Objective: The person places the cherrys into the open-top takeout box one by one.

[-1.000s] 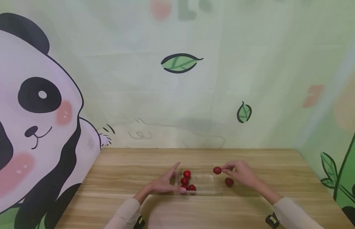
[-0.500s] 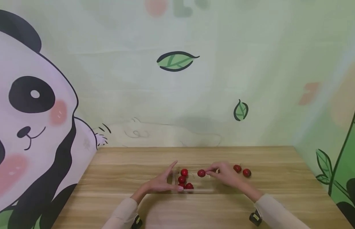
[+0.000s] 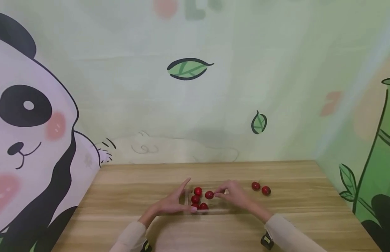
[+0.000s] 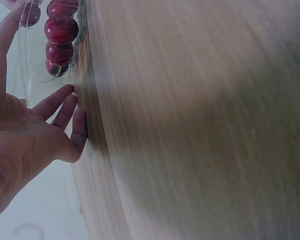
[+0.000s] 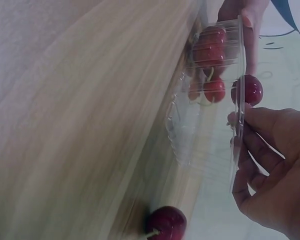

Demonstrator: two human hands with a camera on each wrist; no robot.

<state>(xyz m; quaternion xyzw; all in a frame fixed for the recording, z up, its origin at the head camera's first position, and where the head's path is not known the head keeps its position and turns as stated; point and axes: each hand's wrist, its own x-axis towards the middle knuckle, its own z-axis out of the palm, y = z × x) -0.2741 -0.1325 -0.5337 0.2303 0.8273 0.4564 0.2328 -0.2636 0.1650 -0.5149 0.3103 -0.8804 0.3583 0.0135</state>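
Observation:
A clear plastic box [image 3: 226,211] lies on the table with several red cherries [image 3: 198,191] at its left end. My left hand [image 3: 174,203] is at that end, thumb along the front rim and fingers spread toward the back. In the left wrist view, the left hand's other fingers [image 4: 65,117] reach the box's end, rather straight. My right hand [image 3: 234,194] pinches a dark red cherry [image 3: 209,195] between thumb and fingertips. In the right wrist view, this pinched cherry [image 5: 250,90] appears at the box's rim level, beside the cherries inside.
On the wooden table [image 3: 292,217], two loose cherries [image 3: 266,190] lie to the right of the box. A loose cherry [image 5: 166,223] with a stem also shows low in the right wrist view. Behind the table hangs a printed panda backdrop [image 3: 150,105].
My right hand has carried its cherry leftward from beyond the box's right end to over the box. Two loose cherries have come into view behind it. My left hand stays at the box.

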